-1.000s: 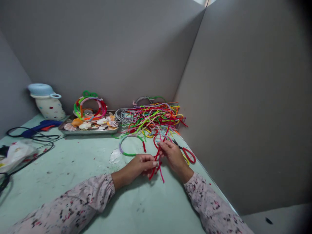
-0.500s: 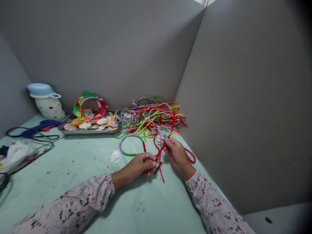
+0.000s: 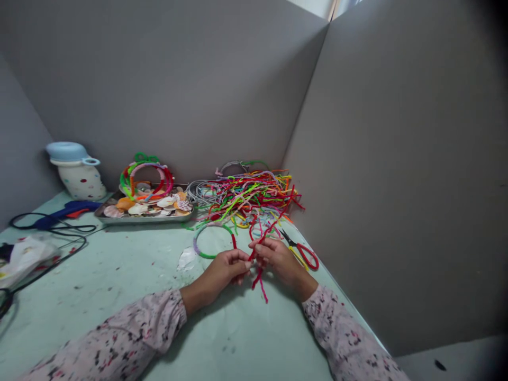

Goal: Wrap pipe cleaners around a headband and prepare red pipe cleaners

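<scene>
Between my hands is a red pipe cleaner (image 3: 273,226), its long end rising up and to the right. My left hand (image 3: 228,268) pinches it from the left. Close beside, my right hand (image 3: 281,261) is closed on it too, fingertips almost touching the left ones. Red and pink pipe cleaner ends (image 3: 262,286) hang below the fingers; I cannot tell how they join. Just behind my left hand lies a ring wrapped in green, purple and red pipe cleaner (image 3: 206,255). Red-handled scissors (image 3: 313,260) lie right of my right hand, near the table edge.
A heap of coloured pipe cleaners (image 3: 254,193) lies at the back. Left of it stand a metal tray (image 3: 146,219) of seashells with wrapped rings (image 3: 129,180), and a bottle (image 3: 81,180). A blue glue gun (image 3: 59,214) with a black cable (image 3: 85,241) lies far left. Grey panels enclose the table.
My right hand has moved down and left, closer to my left hand along the red pipe cleaner. More of the scissors now shows. The view has tilted up slightly.
</scene>
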A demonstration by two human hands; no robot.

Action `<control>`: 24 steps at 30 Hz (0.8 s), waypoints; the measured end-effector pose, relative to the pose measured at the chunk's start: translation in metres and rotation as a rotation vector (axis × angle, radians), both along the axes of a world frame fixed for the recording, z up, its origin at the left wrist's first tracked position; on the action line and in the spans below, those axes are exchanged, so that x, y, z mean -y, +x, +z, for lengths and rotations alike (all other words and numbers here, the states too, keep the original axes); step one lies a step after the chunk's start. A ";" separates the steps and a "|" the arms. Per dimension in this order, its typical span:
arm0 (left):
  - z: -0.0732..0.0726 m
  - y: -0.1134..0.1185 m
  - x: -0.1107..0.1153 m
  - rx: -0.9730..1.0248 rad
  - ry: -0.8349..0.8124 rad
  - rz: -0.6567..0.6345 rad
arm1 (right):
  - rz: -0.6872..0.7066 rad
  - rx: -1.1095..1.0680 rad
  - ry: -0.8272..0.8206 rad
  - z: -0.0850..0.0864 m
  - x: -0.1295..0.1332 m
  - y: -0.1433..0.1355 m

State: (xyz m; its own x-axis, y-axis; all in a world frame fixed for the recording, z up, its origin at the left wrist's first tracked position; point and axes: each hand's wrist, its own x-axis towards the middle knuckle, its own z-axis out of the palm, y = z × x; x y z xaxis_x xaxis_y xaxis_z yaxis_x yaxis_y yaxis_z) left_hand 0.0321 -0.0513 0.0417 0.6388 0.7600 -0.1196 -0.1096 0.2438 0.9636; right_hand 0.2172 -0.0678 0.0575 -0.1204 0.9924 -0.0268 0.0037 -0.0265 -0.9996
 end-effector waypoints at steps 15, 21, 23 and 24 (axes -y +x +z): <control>-0.002 0.000 -0.005 0.038 -0.054 0.140 | 0.120 0.278 -0.025 0.000 -0.003 0.011; -0.001 -0.001 -0.005 0.043 -0.082 0.122 | -0.404 0.349 0.318 -0.003 -0.019 0.030; -0.001 -0.001 -0.004 0.035 -0.071 0.111 | -0.451 0.299 0.290 0.001 -0.017 0.027; -0.001 0.000 -0.003 0.024 -0.063 0.102 | -0.422 0.275 0.260 0.003 -0.015 0.023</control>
